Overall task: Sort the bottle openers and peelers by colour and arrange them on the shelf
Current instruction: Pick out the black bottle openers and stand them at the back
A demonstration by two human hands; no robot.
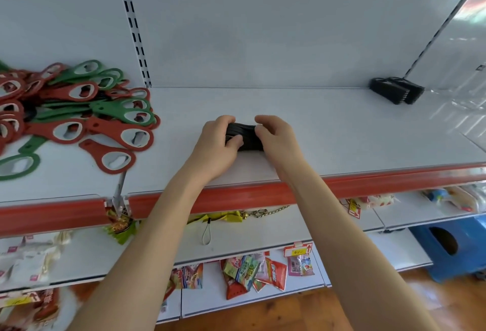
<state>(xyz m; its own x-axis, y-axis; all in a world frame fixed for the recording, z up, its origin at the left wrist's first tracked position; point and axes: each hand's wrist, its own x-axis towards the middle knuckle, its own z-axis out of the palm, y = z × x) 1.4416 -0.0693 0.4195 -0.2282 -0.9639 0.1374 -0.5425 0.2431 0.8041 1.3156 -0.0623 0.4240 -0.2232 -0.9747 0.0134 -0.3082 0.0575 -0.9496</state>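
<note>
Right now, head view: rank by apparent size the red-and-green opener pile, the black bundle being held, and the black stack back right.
Largest: red-and-green opener pile. The black bundle and black stack look alike; the bundle is partly covered, the stack farther away, so unranked.

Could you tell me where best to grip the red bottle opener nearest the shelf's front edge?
Probably pinch the red bottle opener by its ring end, coming from the front right: the ring lies clear of the pile, its narrow tail points into it.

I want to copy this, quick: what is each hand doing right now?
Left hand: fingers curled round the black bundle, holding it.
Right hand: holding the same bundle from its other end.
</note>
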